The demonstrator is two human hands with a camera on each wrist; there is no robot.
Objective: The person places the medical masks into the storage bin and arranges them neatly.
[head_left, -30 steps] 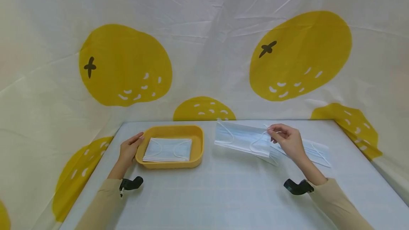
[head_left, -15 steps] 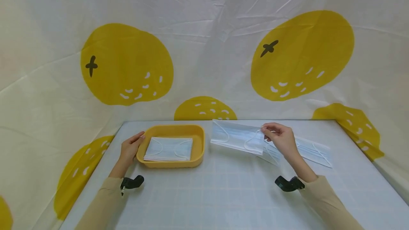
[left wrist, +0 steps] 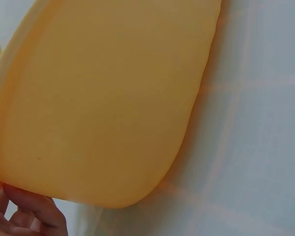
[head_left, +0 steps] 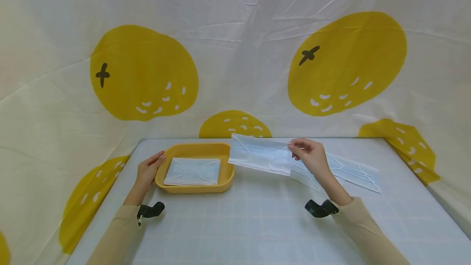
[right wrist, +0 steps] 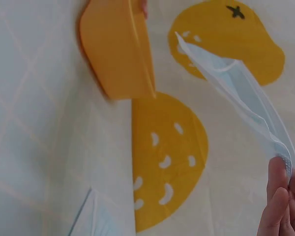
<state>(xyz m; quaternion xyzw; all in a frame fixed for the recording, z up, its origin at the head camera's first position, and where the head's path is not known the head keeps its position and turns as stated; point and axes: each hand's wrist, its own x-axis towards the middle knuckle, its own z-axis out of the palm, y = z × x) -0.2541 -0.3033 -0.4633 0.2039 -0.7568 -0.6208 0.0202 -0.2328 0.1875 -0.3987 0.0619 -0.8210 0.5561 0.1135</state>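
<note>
My left hand grips the left end of a yellow tray; in the left wrist view its fingers show at the tray's rim. Folded pale blue face masks with white ear loops lie flat inside the tray. To the right, my right hand pinches another face mask by its right end. The held mask slants through the air, its left corner overlapping the tray's right rim in the head view. Seen from the right wrist, this mask is edge-on, gripped between thumb and fingers.
More face masks lie spread on the table behind and right of my right hand. A pale checked cloth covers the table. A white curtain with yellow fruit prints rises at the table's far edge.
My right hand has moved left with the mask, from right of the tray to its right rim. My left hand and the tray stay in place.
</note>
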